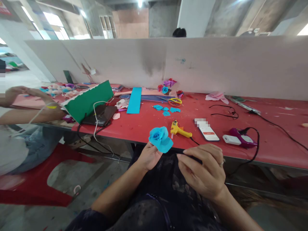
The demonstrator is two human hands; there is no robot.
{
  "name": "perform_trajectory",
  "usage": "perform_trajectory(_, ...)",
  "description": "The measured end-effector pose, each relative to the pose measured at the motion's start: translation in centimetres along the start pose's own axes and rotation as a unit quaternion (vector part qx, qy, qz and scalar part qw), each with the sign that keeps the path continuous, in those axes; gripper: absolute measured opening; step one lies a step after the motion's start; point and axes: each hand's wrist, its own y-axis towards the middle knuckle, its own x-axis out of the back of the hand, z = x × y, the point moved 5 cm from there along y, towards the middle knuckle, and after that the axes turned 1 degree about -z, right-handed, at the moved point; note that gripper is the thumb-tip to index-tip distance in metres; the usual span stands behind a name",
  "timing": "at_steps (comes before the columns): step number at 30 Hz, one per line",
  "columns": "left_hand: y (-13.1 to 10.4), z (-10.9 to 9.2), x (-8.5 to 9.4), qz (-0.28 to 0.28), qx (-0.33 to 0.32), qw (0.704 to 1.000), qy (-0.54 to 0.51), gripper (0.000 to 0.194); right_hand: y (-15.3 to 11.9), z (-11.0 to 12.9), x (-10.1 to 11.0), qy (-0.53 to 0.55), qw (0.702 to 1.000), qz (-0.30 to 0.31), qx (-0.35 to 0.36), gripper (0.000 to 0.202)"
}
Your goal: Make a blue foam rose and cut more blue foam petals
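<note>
A bright blue paper flower (160,138) with a curled centre and broad outer petals is held over the table's front edge. My left hand (151,156) is closed around its base, whose lower part the fingers hide. To the right, apart from the flower, my right hand (203,170) has bent fingers with a gap between thumb and forefinger; nothing shows in it. A yellow glue gun (180,129) lies just beyond my hands. Behind it are several loose blue paper petals (166,109).
On the red table (271,128) are a phone (207,130), a purple power strip (243,138), glasses (225,111), yellow-handled scissors (175,102), blue paper strip (134,100) and finished flowers (168,86). At left, a co-worker's arms (31,106) are near a green board (89,99). Cords hang off the edge.
</note>
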Motion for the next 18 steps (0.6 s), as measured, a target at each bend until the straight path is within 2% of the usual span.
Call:
perform_trajectory(2, 0.3, 0.2, 0.3, -0.001, -0.009, 1.000, 0.017, 0.024, -0.5, -1.3, -0.8, 0.068, 0.989, 0.002, -0.135, 0.019)
perform_trajectory(3, 0.5, 0.1, 0.4, 0.002, -0.017, 1.000, 0.024, 0.024, -0.9, -2.2, -1.6, 0.128, 0.966, 0.020, -0.224, 0.013)
perform_trajectory(4, 0.6, 0.1, 0.4, 0.009, -0.026, 0.999, 0.030, 0.025, -1.3, -3.0, -2.7, 0.203, 0.926, 0.043, -0.317, 0.009)
perform_trajectory(6, 0.8, -0.2, 0.3, 0.026, -0.047, 0.998, 0.033, 0.027, -2.1, -4.1, -4.9, 0.361, 0.803, 0.089, -0.466, 0.027)
perform_trajectory(7, 0.9, -0.4, 0.2, 0.033, -0.054, 0.997, 0.034, 0.027, -2.1, -4.4, -5.9, 0.424, 0.741, 0.102, -0.511, 0.036)
perform_trajectory(8, 0.9, -0.5, 0.1, 0.041, -0.056, 0.997, 0.038, 0.027, -1.9, -4.7, -6.5, 0.470, 0.692, 0.111, -0.537, 0.040)
perform_trajectory(9, 1.0, -0.6, 0.1, 0.047, -0.056, 0.996, 0.045, 0.026, -1.4, -5.1, -7.0, 0.493, 0.665, 0.115, -0.549, 0.037)
perform_trajectory(12, 1.1, -0.7, 0.2, 0.055, -0.052, 0.995, 0.066, 0.026, 0.3, -5.8, -7.6, 0.518, 0.656, 0.147, -0.530, 0.016)
perform_trajectory(14, 1.1, -0.6, 0.5, 0.052, -0.052, 0.994, 0.078, 0.029, 1.2, -5.8, -7.9, 0.523, 0.659, 0.176, -0.512, 0.012)
perform_trajectory(16, 1.2, -0.6, 0.8, 0.049, -0.052, 0.993, 0.093, 0.031, 1.6, -5.9, -8.0, 0.502, 0.679, 0.196, -0.499, 0.011)
perform_trajectory(18, 1.3, -0.5, 1.0, 0.059, -0.052, 0.992, 0.102, 0.029, 1.9, -5.9, -7.9, 0.459, 0.716, 0.214, -0.480, 0.011)
